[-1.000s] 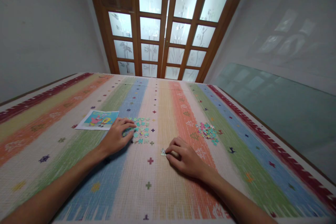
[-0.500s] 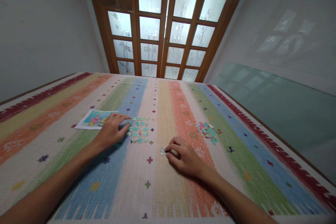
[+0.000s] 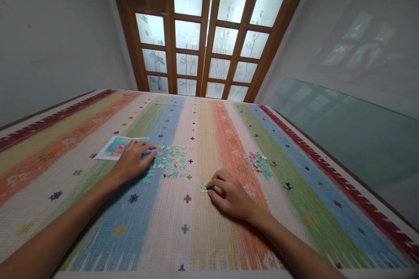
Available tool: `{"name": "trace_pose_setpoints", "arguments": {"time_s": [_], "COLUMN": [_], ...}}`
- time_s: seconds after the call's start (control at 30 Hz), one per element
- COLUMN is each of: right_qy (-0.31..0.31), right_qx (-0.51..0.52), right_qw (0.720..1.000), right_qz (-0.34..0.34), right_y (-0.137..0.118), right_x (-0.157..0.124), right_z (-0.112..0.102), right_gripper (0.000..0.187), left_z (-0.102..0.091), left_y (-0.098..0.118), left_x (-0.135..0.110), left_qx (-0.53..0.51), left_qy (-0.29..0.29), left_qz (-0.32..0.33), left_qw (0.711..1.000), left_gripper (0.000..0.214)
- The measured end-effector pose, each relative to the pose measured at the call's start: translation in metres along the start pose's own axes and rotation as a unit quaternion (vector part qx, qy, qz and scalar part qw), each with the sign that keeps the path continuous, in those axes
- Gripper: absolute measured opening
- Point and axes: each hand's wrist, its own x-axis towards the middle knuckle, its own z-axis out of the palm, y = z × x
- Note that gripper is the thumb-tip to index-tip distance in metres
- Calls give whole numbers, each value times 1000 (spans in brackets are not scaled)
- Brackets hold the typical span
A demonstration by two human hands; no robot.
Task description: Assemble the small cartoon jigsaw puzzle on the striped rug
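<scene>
- Left hand is over toward the picture, palm down, thumb and index finger spread with a visible gap between them. Its fingertips are right at the left edge of the laid-out puzzle pieces. Can't tell if they're actually touching one.
- Right hand sits further right and a bit closer to the person. Its grip is pinching a small pale piece by the right edge, thumb and index tips together there. The piece has dark marks, too small to read, and I can't tell if it's touching the cloth.
- Those laid-out pieces are in loose rows between the two hands, mostly teal with bits of other colours. Gaps show between a lot of them.
- A couple of teal pieces lie just below the left hand, on the blue stripe.
- There's a messy pile of pieces beyond the right hand and to its right, teal and pink mixed.
- The picture sheet has a white border, a turquoise background and a pink cartoon figure; the left hand hides its right part.
- It's all on a bench covered by a striped cloth.
- At the back, wooden doors with frosted panes.
</scene>
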Motion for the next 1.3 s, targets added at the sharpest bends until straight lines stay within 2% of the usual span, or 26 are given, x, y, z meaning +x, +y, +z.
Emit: {"name": "trace_pose_setpoints", "arguments": {"time_s": [0.2,0.73,1.07,1.3], "right_qy": [3,2,1,13], "right_qx": [1,5,-2,2], "right_qw": [1000,1000,1000,1000], "right_qz": [2,8,18,17], "right_y": [-1,-1,2,2], "right_x": [1,0,1,0], "right_z": [0,0,-2,-1], "right_gripper": [15,13,11,11], "left_z": [12,17,13,7], "left_y": [1,3,10,26], "left_x": [0,6,7,3], "left_qx": [18,-1,-55,-103], "left_qy": [-13,1,11,20], "left_qz": [-20,-48,-73,-64], "left_qw": [1000,999,996,992], "left_gripper": [41,32,16,13]}}
